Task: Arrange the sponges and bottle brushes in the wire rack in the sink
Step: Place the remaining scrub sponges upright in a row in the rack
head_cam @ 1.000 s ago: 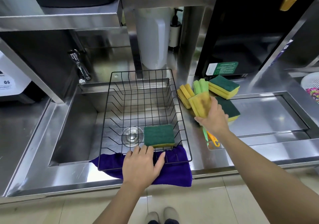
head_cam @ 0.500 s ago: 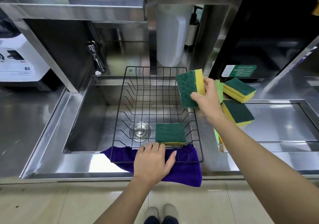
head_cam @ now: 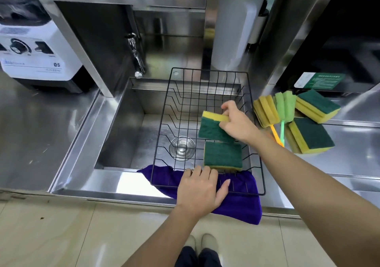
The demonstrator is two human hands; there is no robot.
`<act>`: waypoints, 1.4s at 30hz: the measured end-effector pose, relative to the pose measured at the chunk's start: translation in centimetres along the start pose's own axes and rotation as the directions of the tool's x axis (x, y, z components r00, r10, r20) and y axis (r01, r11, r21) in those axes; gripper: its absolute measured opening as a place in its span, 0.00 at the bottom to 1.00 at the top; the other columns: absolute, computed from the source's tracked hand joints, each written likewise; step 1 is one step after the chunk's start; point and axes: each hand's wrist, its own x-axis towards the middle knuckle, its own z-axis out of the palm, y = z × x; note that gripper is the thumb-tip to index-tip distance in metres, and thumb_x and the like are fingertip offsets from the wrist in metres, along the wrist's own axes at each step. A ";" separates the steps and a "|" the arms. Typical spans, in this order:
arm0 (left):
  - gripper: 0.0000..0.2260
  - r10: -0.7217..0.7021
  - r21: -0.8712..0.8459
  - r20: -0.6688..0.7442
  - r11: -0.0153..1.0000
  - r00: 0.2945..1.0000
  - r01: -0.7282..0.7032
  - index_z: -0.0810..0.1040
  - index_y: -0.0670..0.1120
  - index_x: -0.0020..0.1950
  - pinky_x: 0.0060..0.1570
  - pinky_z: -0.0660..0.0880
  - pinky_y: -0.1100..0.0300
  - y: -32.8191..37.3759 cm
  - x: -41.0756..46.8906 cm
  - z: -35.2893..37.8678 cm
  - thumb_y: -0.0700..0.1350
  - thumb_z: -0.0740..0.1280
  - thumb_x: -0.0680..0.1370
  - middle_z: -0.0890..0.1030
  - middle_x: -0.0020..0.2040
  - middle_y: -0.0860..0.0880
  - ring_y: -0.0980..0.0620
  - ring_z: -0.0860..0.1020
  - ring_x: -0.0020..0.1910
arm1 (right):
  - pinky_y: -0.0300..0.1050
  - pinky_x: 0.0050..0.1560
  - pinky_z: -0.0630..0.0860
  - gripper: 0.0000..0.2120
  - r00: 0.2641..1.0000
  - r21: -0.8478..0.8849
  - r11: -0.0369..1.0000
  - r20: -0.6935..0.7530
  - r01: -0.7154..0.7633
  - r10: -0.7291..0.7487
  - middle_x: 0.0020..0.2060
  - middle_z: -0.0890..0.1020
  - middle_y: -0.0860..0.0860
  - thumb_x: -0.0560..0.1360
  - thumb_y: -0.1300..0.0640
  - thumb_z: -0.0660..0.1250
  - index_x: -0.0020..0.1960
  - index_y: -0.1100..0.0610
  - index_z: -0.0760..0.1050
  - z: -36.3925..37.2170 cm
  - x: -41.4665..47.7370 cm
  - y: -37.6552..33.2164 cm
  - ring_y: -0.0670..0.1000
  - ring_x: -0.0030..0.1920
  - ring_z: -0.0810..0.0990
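A black wire rack (head_cam: pixel 164 127) sits over the steel sink (head_cam: pixel 123 122). One green-and-yellow sponge (head_cam: pixel 223 156) lies flat in the rack's near right corner. My right hand (head_cam: pixel 239 122) holds a second green-and-yellow sponge (head_cam: pixel 212 130) tilted inside the rack, just above and behind the first. My left hand (head_cam: pixel 202 190) rests flat on the rack's front rim and the purple cloth (head_cam: pixel 236 205). On the counter to the right lie a yellow bottle brush (head_cam: pixel 265 110), a green bottle brush (head_cam: pixel 284 107) and two more sponges (head_cam: pixel 316 105) (head_cam: pixel 310 136).
A faucet (head_cam: pixel 135 55) stands behind the sink's left side. A white blender base (head_cam: pixel 35 50) sits on the left counter. A white jug (head_cam: pixel 234 26) and a pump bottle (head_cam: pixel 261 20) stand behind the rack. A drain (head_cam: pixel 182 148) shows beneath the wires.
My right hand picked a sponge off the counter pile, carried it left over the rack's rim and lowered it inside the rack. My left hand stayed on the front rim.
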 end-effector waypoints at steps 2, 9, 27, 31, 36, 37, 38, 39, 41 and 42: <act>0.20 0.015 0.000 -0.010 1.000 1.000 -0.015 0.75 0.45 0.33 0.31 0.69 0.57 0.0 -0.1 0.2 0.56 0.57 0.78 0.74 0.30 0.49 0.47 0.73 0.30 | 0.54 0.53 0.70 0.13 0.999 -0.054 0.998 0.040 -0.028 0.030 0.51 0.77 0.58 0.73 0.61 0.60 0.56 0.55 0.61 0.0 0.5 0.4 0.61 0.51 0.75; 0.19 0.043 0.010 -0.014 0.999 0.999 -0.043 0.74 0.45 0.33 0.31 0.68 0.57 -0.1 0.0 0.2 0.56 0.58 0.77 0.74 0.30 0.49 0.48 0.72 0.30 | 0.53 0.59 0.61 0.03 0.982 -0.459 0.887 0.181 0.044 0.045 0.48 0.77 0.57 0.75 0.59 0.56 0.48 0.55 0.67 0.8 2.1 1.5 0.59 0.58 0.72; 0.21 0.183 -0.074 0.127 0.982 0.975 -0.174 0.78 0.44 0.42 0.49 0.69 0.50 1.5 0.4 -0.5 0.59 0.55 0.79 0.77 0.37 0.48 0.46 0.75 0.38 | 0.53 0.62 0.70 0.18 0.975 -0.529 0.825 0.030 0.200 -0.218 0.61 0.76 0.56 0.77 0.61 0.56 0.66 0.57 0.70 -1.4 -0.1 2.9 0.58 0.62 0.74; 0.22 0.223 -0.068 0.206 0.975 0.953 -0.214 0.78 0.45 0.43 0.44 0.68 0.50 4.3 1.4 -0.4 0.61 0.56 0.76 0.76 0.36 0.48 0.46 0.74 0.36 | 0.53 0.56 0.72 0.13 0.908 -0.372 0.925 -0.358 0.073 -0.216 0.54 0.79 0.60 0.75 0.63 0.59 0.57 0.62 0.76 -4.3 -1.6 4.9 0.60 0.57 0.75; 0.24 0.245 -0.078 0.290 0.970 0.925 -0.232 0.80 0.44 0.48 0.38 0.74 0.52 5.3 2.3 0.0 0.61 0.54 0.74 0.78 0.37 0.48 0.46 0.76 0.36 | 0.55 0.60 0.66 0.17 0.802 -0.268 0.904 -0.585 -0.333 0.122 0.59 0.75 0.61 0.75 0.56 0.62 0.61 0.62 0.72 -6.7 -3.7 10.3 0.62 0.61 0.71; 0.24 0.246 -0.084 0.293 0.969 0.924 -0.231 0.80 0.44 0.48 0.36 0.74 0.52 5.3 2.3 0.1 0.61 0.54 0.74 0.78 0.37 0.48 0.46 0.77 0.35 | 0.55 0.60 0.65 0.19 0.777 -0.230 0.884 -0.596 -0.407 0.203 0.60 0.75 0.61 0.75 0.53 0.63 0.61 0.62 0.71 -6.8 -4.3 11.6 0.62 0.62 0.71; 0.24 0.252 -0.089 0.293 0.968 0.922 -0.236 0.80 0.44 0.48 0.35 0.74 0.52 5.2 2.2 0.2 0.61 0.55 0.74 0.78 0.37 0.47 0.46 0.77 0.35 | 0.55 0.61 0.65 0.21 0.754 -0.190 0.861 -0.594 -0.471 0.281 0.60 0.74 0.62 0.74 0.50 0.64 0.62 0.62 0.71 -6.9 -4.9 12.8 0.63 0.63 0.70; 0.24 0.260 -0.091 0.290 0.965 0.921 -0.244 0.80 0.43 0.48 0.35 0.74 0.52 5.2 2.2 0.2 0.61 0.55 0.74 0.78 0.37 0.47 0.46 0.77 0.35 | 0.55 0.62 0.64 0.24 0.735 -0.154 0.836 -0.577 -0.526 0.357 0.62 0.73 0.62 0.74 0.47 0.64 0.63 0.62 0.70 -6.9 -5.5 13.9 0.63 0.63 0.69; 0.23 0.271 -0.089 0.284 0.963 0.920 -0.256 0.80 0.43 0.47 0.34 0.74 0.52 5.3 2.1 0.2 0.60 0.55 0.74 0.78 0.37 0.47 0.46 0.77 0.35 | 0.57 0.65 0.62 0.29 0.718 -0.103 0.799 -0.519 -0.592 0.464 0.65 0.69 0.62 0.73 0.44 0.65 0.66 0.62 0.66 -6.8 -6.7 15.6 0.64 0.66 0.66; 0.23 0.271 -0.088 0.283 0.962 0.920 -0.257 0.80 0.43 0.46 0.34 0.74 0.52 5.3 2.1 0.2 0.60 0.56 0.74 0.78 0.37 0.47 0.46 0.76 0.35 | 0.58 0.66 0.62 0.30 0.719 -0.090 0.793 -0.492 -0.603 0.491 0.66 0.68 0.62 0.72 0.44 0.66 0.67 0.61 0.65 -6.7 -7.1 16.2 0.63 0.66 0.66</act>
